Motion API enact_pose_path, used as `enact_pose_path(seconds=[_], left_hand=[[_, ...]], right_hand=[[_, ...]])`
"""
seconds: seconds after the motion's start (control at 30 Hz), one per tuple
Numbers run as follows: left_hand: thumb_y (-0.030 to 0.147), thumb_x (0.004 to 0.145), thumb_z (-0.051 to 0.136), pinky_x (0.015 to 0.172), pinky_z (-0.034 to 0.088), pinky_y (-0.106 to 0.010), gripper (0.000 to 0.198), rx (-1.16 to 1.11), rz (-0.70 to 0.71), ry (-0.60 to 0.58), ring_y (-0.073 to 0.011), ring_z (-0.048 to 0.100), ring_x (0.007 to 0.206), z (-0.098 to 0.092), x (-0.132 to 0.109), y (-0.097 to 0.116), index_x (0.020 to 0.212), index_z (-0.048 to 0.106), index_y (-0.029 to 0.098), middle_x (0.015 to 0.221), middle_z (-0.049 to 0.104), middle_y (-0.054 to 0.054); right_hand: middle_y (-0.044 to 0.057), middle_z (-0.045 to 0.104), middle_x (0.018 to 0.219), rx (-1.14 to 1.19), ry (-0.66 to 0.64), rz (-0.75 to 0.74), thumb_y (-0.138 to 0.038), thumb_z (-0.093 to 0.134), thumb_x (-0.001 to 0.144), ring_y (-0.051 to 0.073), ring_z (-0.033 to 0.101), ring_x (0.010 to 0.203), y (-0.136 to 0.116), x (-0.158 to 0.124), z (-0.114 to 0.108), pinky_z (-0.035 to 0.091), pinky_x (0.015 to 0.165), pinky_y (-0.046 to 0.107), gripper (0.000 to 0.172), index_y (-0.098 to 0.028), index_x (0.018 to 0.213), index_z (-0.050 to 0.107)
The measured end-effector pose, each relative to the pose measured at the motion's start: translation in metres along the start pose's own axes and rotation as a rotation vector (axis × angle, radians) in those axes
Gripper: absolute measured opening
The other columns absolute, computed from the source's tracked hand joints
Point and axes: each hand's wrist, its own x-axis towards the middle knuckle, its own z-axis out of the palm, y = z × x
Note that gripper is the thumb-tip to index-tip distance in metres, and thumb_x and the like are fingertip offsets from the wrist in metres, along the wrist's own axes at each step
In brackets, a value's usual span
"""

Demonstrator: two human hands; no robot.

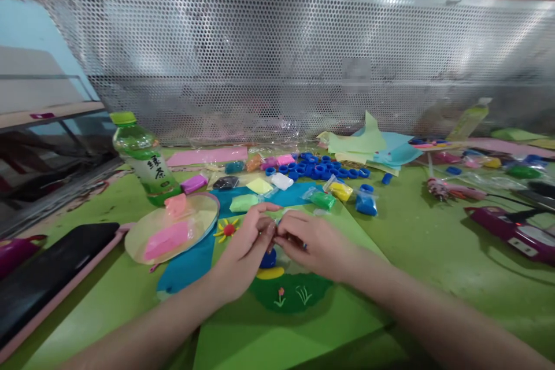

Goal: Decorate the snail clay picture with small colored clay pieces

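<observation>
Hands meet mid-frame: left hand [245, 245] & right hand [314, 243], fingers curled narrow, tips pinched together on a tiny bit [277, 224], too small to ID. Blue lump [267, 259] sits just below the tips, on green sheet [347, 231], w/ yellow strip [269, 272] under it. Plate [143, 231] w/ pink clay at centre-left, bottle [145, 159] above it. Blue caps [316, 169] above centre.

Blue clay piece [269, 259]; partly hidden
</observation>
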Motion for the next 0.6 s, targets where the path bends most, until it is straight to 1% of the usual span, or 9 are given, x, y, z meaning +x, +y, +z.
enact_pose_path(seconds=[0.07, 0.13, 0.2, 0.27, 0.33, 0.4, 0.43, 0.5, 0.6], left_hand=[[0.042, 0.092, 0.032, 0.061, 0.042, -0.026, 0.027, 0.023, 0.011, 0.000, -0.0122, 0.047, 0.063, -0.001, -0.001, -0.001, 0.112, 0.037, 0.024, 0.073, 0.050, 0.002], [0.039, 0.093, 0.030, 0.069, 0.044, -0.030, 0.028, 0.120, 0.074, 0.010, -0.0148, 0.051, 0.073, -0.003, -0.003, -0.002, 0.116, 0.036, 0.026, 0.079, 0.054, 0.001], [0.036, 0.093, 0.030, 0.081, 0.040, -0.036, 0.030, 0.316, 0.223, -0.015, -0.0183, 0.053, 0.086, -0.006, -0.005, -0.002, 0.121, 0.033, 0.028, 0.086, 0.059, -0.001], [0.033, 0.092, 0.032, 0.088, 0.034, -0.042, 0.036, 0.511, 0.378, -0.058, -0.0207, 0.053, 0.093, -0.009, -0.007, -0.002, 0.127, 0.027, 0.028, 0.092, 0.063, -0.001], [0.031, 0.092, 0.032, 0.090, 0.030, -0.044, 0.041, 0.592, 0.443, -0.081, -0.0218, 0.054, 0.094, -0.011, -0.008, -0.001, 0.131, 0.021, 0.028, 0.097, 0.065, -0.002], [0.034, 0.092, 0.031, 0.092, 0.030, -0.046, 0.044, 0.557, 0.411, -0.073, -0.0233, 0.054, 0.100, -0.011, -0.010, 0.000, 0.134, 0.018, 0.028, 0.102, 0.064, -0.004], [0.037, 0.092, 0.031, 0.093, 0.031, -0.046, 0.045, 0.510, 0.365, -0.072, -0.0242, 0.053, 0.103, -0.011, -0.010, 0.000, 0.134, 0.019, 0.029, 0.104, 0.063, -0.005], [0.044, 0.091, 0.032, 0.094, 0.034, -0.046, 0.047, 0.348, 0.221, -0.078, -0.0248, 0.052, 0.108, -0.010, -0.009, 0.000, 0.134, 0.023, 0.030, 0.113, 0.059, -0.006], [0.055, 0.087, 0.034, 0.096, 0.039, -0.044, 0.054, -0.008, -0.043, -0.060, -0.0236, 0.053, 0.109, -0.008, -0.005, 0.002, 0.133, 0.026, 0.028, 0.119, 0.056, -0.008]], right_hand=[[0.000, 0.053, 0.071, 0.008, 0.004, 0.018, -0.020, 0.046, 0.085, 0.011, 0.046, 0.063, 0.000, 0.000, 0.000, 0.035, 0.056, 0.022, 0.013, -0.018, 0.073, 0.049], [-0.001, 0.053, 0.069, 0.029, 0.010, 0.054, -0.020, 0.050, 0.082, 0.010, 0.045, 0.061, 0.000, 0.000, 0.000, 0.033, 0.055, 0.021, 0.012, -0.018, 0.070, 0.049], [-0.002, 0.054, 0.066, 0.040, 0.013, 0.098, -0.022, 0.055, 0.078, 0.009, 0.044, 0.058, 0.000, 0.000, -0.001, 0.031, 0.052, 0.021, 0.013, -0.018, 0.067, 0.050], [-0.002, 0.055, 0.064, 0.028, 0.009, 0.134, -0.025, 0.058, 0.076, 0.009, 0.044, 0.057, -0.001, 0.000, -0.003, 0.030, 0.051, 0.021, 0.016, -0.017, 0.064, 0.051], [-0.001, 0.057, 0.066, -0.004, -0.004, 0.142, -0.027, 0.059, 0.076, 0.010, 0.047, 0.059, -0.002, 0.001, -0.005, 0.031, 0.053, 0.022, 0.016, -0.017, 0.065, 0.053], [0.000, 0.060, 0.069, -0.071, -0.016, 0.130, -0.028, 0.058, 0.077, 0.010, 0.048, 0.060, -0.002, 0.001, -0.006, 0.031, 0.052, 0.023, 0.016, -0.016, 0.067, 0.055], [0.000, 0.060, 0.069, -0.123, -0.020, 0.110, -0.028, 0.057, 0.078, 0.011, 0.049, 0.060, -0.002, 0.002, -0.006, 0.030, 0.051, 0.023, 0.016, -0.016, 0.068, 0.056], [0.001, 0.060, 0.068, -0.260, -0.018, 0.022, -0.030, 0.052, 0.082, 0.012, 0.049, 0.057, -0.001, 0.002, -0.007, 0.027, 0.049, 0.025, 0.019, -0.016, 0.072, 0.059], [0.003, 0.058, 0.067, -0.485, 0.003, -0.202, -0.025, 0.041, 0.088, 0.013, 0.048, 0.054, 0.004, 0.001, -0.009, 0.026, 0.047, 0.027, 0.025, -0.014, 0.075, 0.060]])
